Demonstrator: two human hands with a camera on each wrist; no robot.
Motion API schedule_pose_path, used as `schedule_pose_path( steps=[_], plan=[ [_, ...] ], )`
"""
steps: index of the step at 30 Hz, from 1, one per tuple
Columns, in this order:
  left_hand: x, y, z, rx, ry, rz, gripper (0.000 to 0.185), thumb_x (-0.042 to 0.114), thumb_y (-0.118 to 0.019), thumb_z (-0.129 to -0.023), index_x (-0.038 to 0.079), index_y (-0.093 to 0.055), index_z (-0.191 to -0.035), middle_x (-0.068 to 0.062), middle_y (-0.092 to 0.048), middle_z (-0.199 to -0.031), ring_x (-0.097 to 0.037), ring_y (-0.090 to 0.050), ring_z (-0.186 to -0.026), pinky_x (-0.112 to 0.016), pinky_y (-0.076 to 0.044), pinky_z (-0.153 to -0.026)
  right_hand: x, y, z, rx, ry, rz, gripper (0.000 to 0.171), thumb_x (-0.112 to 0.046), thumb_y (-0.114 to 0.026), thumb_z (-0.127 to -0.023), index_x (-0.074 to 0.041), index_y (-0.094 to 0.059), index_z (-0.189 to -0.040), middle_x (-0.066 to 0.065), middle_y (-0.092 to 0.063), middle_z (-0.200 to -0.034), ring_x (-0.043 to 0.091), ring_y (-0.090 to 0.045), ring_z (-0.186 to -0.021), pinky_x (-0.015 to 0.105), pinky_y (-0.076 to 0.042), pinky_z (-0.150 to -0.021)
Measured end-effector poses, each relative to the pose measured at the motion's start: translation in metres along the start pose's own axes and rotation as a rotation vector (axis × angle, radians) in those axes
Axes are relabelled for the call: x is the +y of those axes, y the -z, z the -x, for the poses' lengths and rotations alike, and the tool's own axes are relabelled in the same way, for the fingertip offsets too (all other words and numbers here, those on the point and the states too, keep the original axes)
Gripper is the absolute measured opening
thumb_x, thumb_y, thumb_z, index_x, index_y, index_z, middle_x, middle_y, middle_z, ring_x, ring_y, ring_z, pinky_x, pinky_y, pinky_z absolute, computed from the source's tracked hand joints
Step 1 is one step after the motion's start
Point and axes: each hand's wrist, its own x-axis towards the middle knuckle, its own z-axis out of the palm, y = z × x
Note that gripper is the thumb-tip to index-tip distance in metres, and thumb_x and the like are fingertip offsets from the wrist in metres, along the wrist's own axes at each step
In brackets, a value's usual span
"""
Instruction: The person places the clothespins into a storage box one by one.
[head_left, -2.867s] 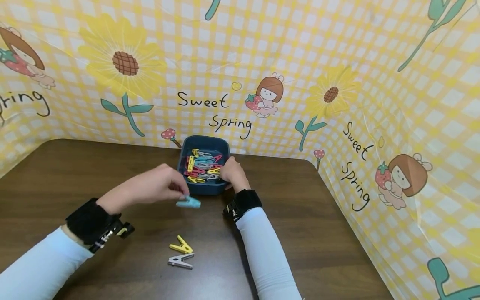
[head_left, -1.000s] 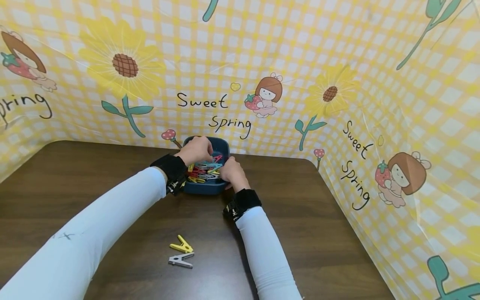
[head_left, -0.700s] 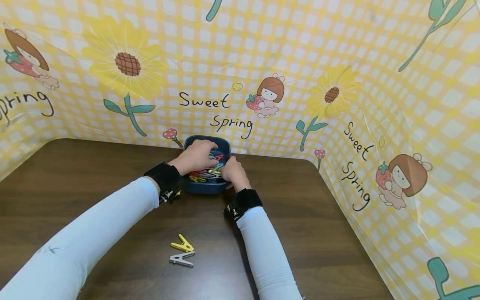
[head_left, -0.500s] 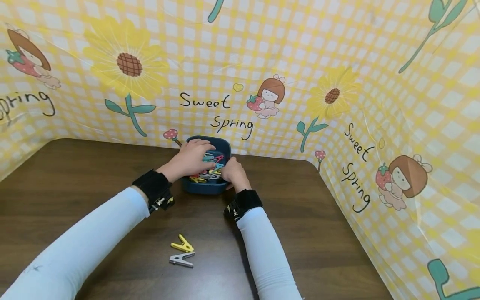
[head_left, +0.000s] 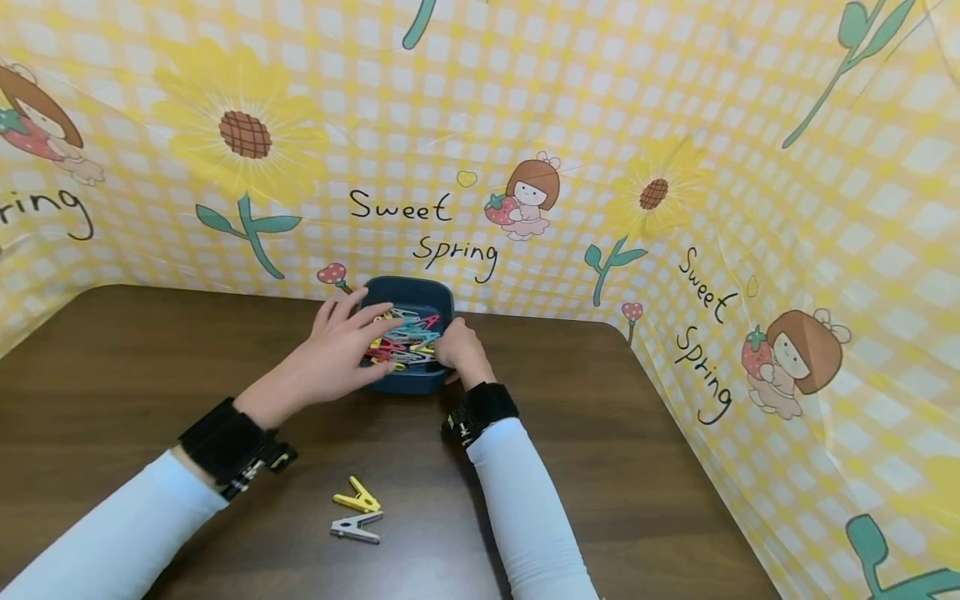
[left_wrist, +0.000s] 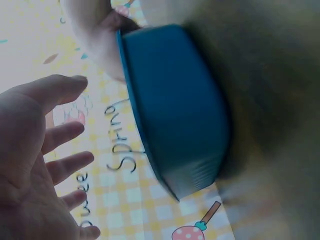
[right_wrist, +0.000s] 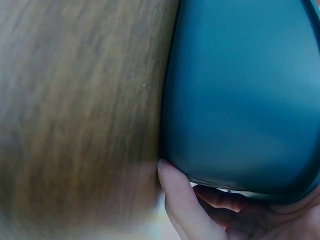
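Observation:
A dark blue plastic box (head_left: 408, 383) stands near the back of the table with several colourful clothespins (head_left: 411, 340) inside: red, yellow, blue and grey. My right hand (head_left: 465, 352) grips the box's right side; in the right wrist view its thumb (right_wrist: 181, 200) presses the outer wall. Over the left edge of the box, my left hand (head_left: 330, 357) has its fingers spread and holds nothing. The left wrist view shows that hand's bare palm (left_wrist: 20, 150) apart from the box's wall (left_wrist: 175, 105). Some clothespins are hidden behind the left fingers.
Toward the front of the brown wooden table (head_left: 600, 450) lie a yellow clothespin (head_left: 368, 502) and a grey clothespin (head_left: 347, 526), almost touching. A yellow checked cloth (head_left: 420, 125) rises behind the box and along the right side.
My left hand carried a light blue clothespin to the box, reached inside, then spread its fingers and drew back leftward without it. My right hand has kept its grip on the box.

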Motion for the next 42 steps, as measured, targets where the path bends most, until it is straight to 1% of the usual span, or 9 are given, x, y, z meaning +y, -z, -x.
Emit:
schedule_pose_path(
  steps=[4,7,8,13,18,28,33,38,42],
  plan=[
    [0.004,-0.002,0.023,-0.026,-0.1,-0.047,0.069,0.036,-0.082,-0.098,0.018,-0.056,-0.159,-0.017,-0.046,-0.171,-0.049,-0.021,-0.164,-0.082,-0.016,-0.126,0.004,-0.004,-0.012,0.011,-0.018,-0.003,0.067,-0.023,-0.053,-0.113,-0.011,-0.024,-0.171,0.026,-0.05,-0.162,0.036,-0.076,-0.101,0.044,-0.066,-0.058],
    [0.006,0.001,0.041,-0.063,-0.191,-0.025,0.067,0.033,-0.084,-0.097,0.019,-0.059,-0.157,-0.015,-0.048,-0.171,-0.049,-0.027,-0.162,-0.082,-0.023,-0.125,-0.001,0.0,0.005,0.004,-0.013,-0.009,0.066,-0.019,-0.053,-0.113,-0.009,-0.024,-0.171,0.027,-0.049,-0.162,0.039,-0.074,-0.108,0.044,-0.067,-0.06],
    [0.006,0.002,0.047,-0.081,-0.217,-0.011,0.066,0.032,-0.084,-0.096,0.019,-0.06,-0.156,-0.014,-0.049,-0.17,-0.048,-0.029,-0.161,-0.081,-0.026,-0.125,-0.006,0.004,0.018,-0.004,-0.007,-0.02,0.065,-0.016,-0.052,-0.113,-0.008,-0.023,-0.171,0.029,-0.047,-0.164,0.041,-0.074,-0.108,0.045,-0.067,-0.062],
    [0.005,0.008,0.068,-0.225,-0.281,0.068,0.06,0.027,-0.082,-0.098,0.023,-0.062,-0.154,-0.012,-0.052,-0.168,-0.047,-0.042,-0.157,-0.074,-0.039,-0.122,-0.004,0.0,0.008,-0.005,-0.003,-0.036,0.067,-0.016,-0.052,-0.112,-0.008,-0.021,-0.172,0.028,-0.045,-0.165,0.041,-0.074,-0.102,0.048,-0.067,-0.062],
    [0.008,0.004,0.078,-0.387,-0.29,0.151,0.051,0.028,-0.079,-0.1,0.024,-0.066,-0.149,-0.009,-0.055,-0.165,-0.04,-0.052,-0.15,-0.064,-0.05,-0.117,-0.001,-0.005,-0.005,0.003,-0.015,-0.016,0.066,-0.016,-0.051,-0.111,-0.006,-0.022,-0.171,0.029,-0.046,-0.164,0.042,-0.074,-0.102,0.047,-0.066,-0.059],
    [0.018,-0.002,0.084,-0.545,-0.261,0.214,0.04,0.029,-0.087,-0.093,0.029,-0.074,-0.131,0.009,-0.07,-0.136,-0.013,-0.064,-0.125,-0.043,-0.061,-0.105,-0.007,-0.001,0.017,0.021,-0.006,-0.005,0.064,-0.02,-0.053,-0.114,-0.013,-0.024,-0.171,0.025,-0.05,-0.161,0.037,-0.074,-0.106,0.044,-0.068,-0.066],
    [0.02,-0.006,0.086,-0.557,-0.26,0.189,0.035,0.026,-0.091,-0.09,0.031,-0.077,-0.121,0.009,-0.071,-0.127,-0.007,-0.063,-0.112,-0.037,-0.062,-0.098,-0.009,-0.003,0.01,0.015,-0.02,-0.01,0.064,-0.016,-0.052,-0.113,-0.009,-0.025,-0.171,0.028,-0.047,-0.163,0.039,-0.074,-0.105,0.046,-0.067,-0.062],
    [0.021,-0.008,0.086,-0.559,-0.255,0.163,0.028,0.021,-0.09,-0.09,0.032,-0.078,-0.112,0.009,-0.071,-0.122,-0.012,-0.064,-0.112,-0.038,-0.062,-0.098,0.003,-0.014,-0.031,0.015,-0.047,0.008,0.067,-0.022,-0.052,-0.112,-0.016,-0.023,-0.172,0.023,-0.046,-0.166,0.036,-0.074,-0.101,0.045,-0.066,-0.058],
    [0.023,-0.009,0.085,-0.56,-0.253,0.153,0.024,0.019,-0.089,-0.091,0.032,-0.078,-0.108,0.009,-0.074,-0.122,-0.016,-0.067,-0.118,-0.042,-0.063,-0.101,0.001,-0.01,-0.02,0.019,-0.039,-0.019,0.066,-0.019,-0.052,-0.112,-0.014,-0.024,-0.171,0.026,-0.045,-0.165,0.04,-0.073,-0.101,0.047,-0.066,-0.058]
  ],
)
